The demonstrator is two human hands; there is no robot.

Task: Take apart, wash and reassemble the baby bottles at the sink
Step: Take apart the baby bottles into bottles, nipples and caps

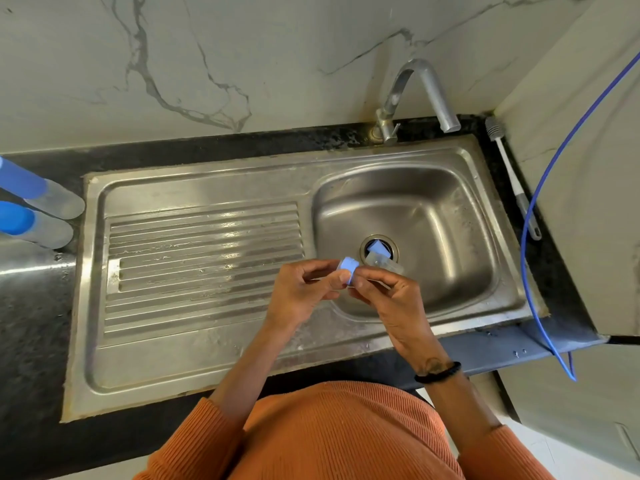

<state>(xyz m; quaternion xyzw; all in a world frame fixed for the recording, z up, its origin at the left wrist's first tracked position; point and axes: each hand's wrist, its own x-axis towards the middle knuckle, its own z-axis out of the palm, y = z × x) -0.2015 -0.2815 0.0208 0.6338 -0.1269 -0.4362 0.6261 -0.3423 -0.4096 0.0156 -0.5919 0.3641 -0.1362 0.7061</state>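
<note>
- Across the dark speckled desk [34, 341] sat a steel sink [194, 368], its ribbed drainboard to the left and the basin to the right
- Over the basin's back edge arched a metal faucet [420, 95], its spout pointing down
- Along the desk's left edge lay two baby bottles [52, 202], clear bodies with blue tops, side by side and partly cut off by the frame
- Right of the sink, a white-handled bottle brush [509, 171] lay on the desk against the wall, crossed by a thin blue hose [540, 188]
- Above the basin's near left rim, the left hand [304, 289] and right hand [388, 299] met, both grips clenched around a small blue bottle ring [347, 268], pinched between fingers and thumbs
- Just beyond the right hand, a clear bottle part [384, 263] lay near the drain [379, 249], with something blue inside the drain opening
- On the right wrist sat a black band [438, 372]
</note>
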